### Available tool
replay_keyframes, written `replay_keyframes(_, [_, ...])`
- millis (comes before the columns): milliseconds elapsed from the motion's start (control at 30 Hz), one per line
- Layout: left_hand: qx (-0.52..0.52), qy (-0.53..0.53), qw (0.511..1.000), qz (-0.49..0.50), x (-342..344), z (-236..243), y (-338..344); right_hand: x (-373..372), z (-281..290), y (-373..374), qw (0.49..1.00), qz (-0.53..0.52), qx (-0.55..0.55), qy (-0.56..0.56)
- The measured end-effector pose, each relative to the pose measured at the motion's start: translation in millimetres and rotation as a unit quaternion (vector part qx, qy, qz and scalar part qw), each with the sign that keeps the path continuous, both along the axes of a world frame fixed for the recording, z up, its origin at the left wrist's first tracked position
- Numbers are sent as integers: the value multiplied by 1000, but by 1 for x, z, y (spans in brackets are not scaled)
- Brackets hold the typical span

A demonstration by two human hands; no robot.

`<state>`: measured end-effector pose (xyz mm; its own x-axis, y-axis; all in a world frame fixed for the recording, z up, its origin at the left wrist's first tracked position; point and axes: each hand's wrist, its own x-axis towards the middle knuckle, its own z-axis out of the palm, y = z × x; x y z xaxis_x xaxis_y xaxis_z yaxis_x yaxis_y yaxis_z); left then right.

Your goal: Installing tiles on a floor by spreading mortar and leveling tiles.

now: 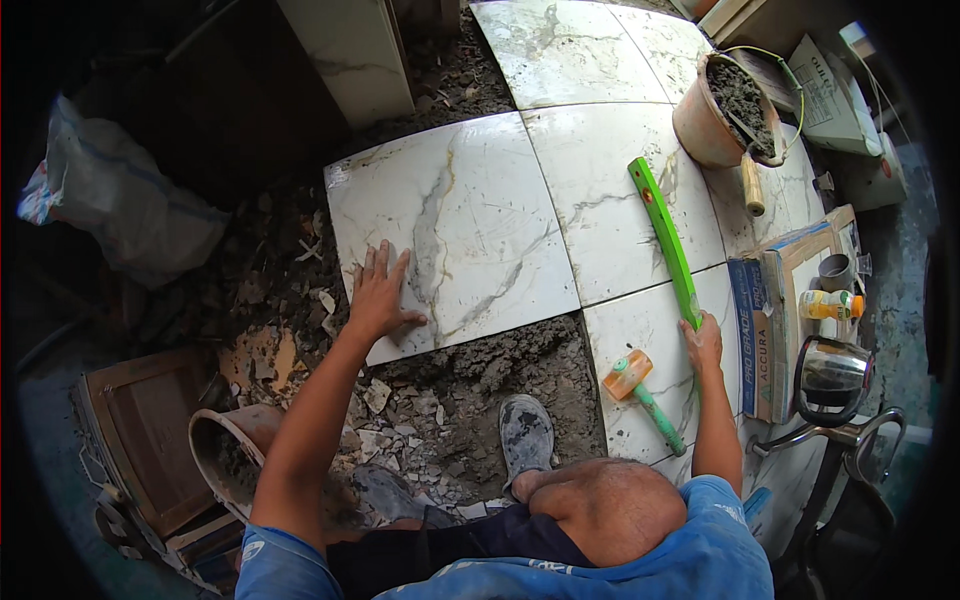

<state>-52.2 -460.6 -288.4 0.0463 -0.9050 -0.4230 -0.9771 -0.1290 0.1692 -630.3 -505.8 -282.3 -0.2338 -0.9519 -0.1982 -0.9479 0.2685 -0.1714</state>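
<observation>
**Green Bar on the Right, Big Tile Under the Left Hand**

The right hand [704,345] was curled closed around the near end of a long green bar [665,235]. From that hand the bar pointed away from the person and leaned a little to the left. It ran nearly the same way as the line between the big white tile [490,215] and the tiles [592,235] next to it. All of the bar was on the right side of that line, so no part of it was over the big tile.

The left hand [380,297] was wide open, with its palm down and its fingers spread. It had hold of nothing. It lay on the big tile, close to the left edge and the near corner. Most of the tile stretched ahead and to the right of it. The left hand was nearer to this tile, and the right hand was the one with the bar.

Lumpy gray mud [500,360] lay between the two hands, just past the tile's near edge. A mallet [645,395] rested near the right hand, to its left and closer to the person.
</observation>
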Motion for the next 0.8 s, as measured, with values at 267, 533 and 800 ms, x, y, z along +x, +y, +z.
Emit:
replay_keyframes(267, [84, -42, 995, -13, -12, 6, -28, 89, 13, -40, 956, 178, -210, 102])
replay_keyframes(533, [77, -35, 996, -24, -10, 7, -29, 342, -33, -242, 898, 434, -60, -36])
replay_keyframes(800, [90, -34, 995, -24, -6, 6, -30, 357, -70, -263, 917, 379, -119, -16])
